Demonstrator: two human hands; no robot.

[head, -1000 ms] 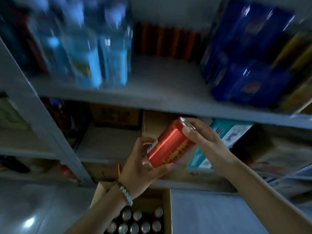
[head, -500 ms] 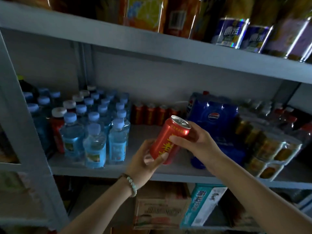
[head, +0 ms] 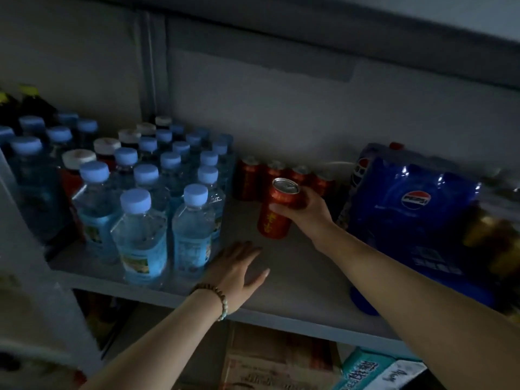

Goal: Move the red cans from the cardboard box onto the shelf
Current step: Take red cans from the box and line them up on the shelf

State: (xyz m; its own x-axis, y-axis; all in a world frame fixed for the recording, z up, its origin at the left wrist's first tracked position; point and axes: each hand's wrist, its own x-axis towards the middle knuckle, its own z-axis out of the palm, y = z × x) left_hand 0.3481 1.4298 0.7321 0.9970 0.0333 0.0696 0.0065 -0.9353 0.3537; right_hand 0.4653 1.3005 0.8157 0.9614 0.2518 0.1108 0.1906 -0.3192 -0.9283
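My right hand (head: 305,211) grips a red can (head: 274,220) with a silver top, upright on the grey shelf (head: 298,280), in front of a row of several red cans (head: 249,178) at the back. My left hand (head: 239,273) lies flat with straight fingers on the shelf board near its front edge, holding nothing. A bead bracelet is on that wrist. The box of cans is out of view.
Several blue-capped water bottles (head: 140,229) crowd the shelf's left part. A blue Pepsi pack (head: 410,215) fills the right. A grey upright post (head: 31,277) stands at far left. Cardboard boxes (head: 278,358) sit on the shelf below.
The can went from both hands in front of the shelf to standing on the shelf board in my right hand. My left hand let go and dropped flat onto the shelf.
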